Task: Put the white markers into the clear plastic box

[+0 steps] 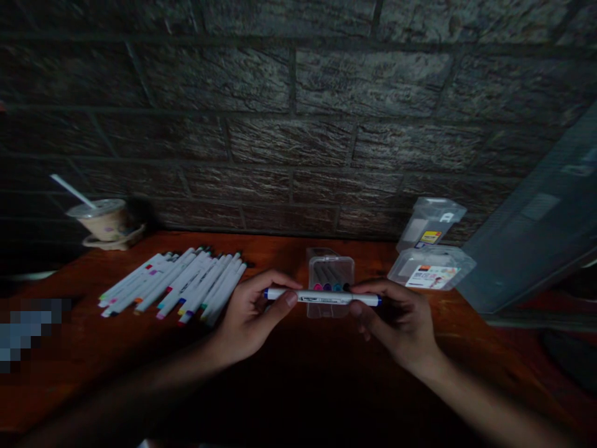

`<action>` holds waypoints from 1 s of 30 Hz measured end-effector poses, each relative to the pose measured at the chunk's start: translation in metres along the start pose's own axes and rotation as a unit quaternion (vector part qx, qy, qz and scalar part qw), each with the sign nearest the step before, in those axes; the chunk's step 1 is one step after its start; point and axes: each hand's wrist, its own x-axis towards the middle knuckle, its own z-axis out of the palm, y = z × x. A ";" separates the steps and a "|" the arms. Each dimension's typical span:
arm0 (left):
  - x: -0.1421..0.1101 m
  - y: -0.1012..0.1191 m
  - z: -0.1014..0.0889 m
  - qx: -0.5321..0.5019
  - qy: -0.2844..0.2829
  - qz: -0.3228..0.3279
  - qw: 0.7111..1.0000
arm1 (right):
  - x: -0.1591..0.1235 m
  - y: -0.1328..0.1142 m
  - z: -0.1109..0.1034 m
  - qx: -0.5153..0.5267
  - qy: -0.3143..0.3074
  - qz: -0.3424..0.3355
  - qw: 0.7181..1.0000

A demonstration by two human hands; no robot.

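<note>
Your left hand (247, 320) and right hand (405, 320) have fingers (275, 314) clamped on one marker (324, 297) above the table (275, 252), partly hiding the small case (321, 311); loose markers (198, 280) and a cup (105, 225) sit left, plastic boxes (429, 277) right.

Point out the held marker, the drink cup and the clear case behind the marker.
Held marker (324, 298), head view: middle of its white barrel.
Drink cup (101, 228), head view: side wall below the lid.
Clear case (327, 312), head view: plastic at its near end.

Reddish-brown table (280, 250) with loose white markers (181, 283), clear plastic cases (331, 259), cup holder (134, 239).
</note>
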 end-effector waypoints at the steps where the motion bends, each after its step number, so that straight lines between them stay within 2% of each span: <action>1: 0.000 0.000 0.000 0.000 0.000 0.002 1.000 | 0.000 0.000 0.000 0.000 0.001 0.002 1.000; 8: 0.001 0.002 0.001 -0.017 -0.002 0.008 1.000 | 0.001 0.002 0.000 0.025 0.004 0.019 1.000; 15: -0.003 -0.005 0.001 -0.092 -0.025 -0.031 0.995 | 0.003 0.000 -0.001 0.042 -0.006 0.030 0.999; 23: -0.001 -0.002 0.001 -0.008 -0.021 -0.030 0.999 | 0.005 0.002 -0.001 0.049 -0.001 0.033 0.998; 30: -0.002 -0.007 0.005 -0.054 -0.031 -0.063 0.996 | 0.006 -0.001 0.001 0.051 0.012 0.047 0.998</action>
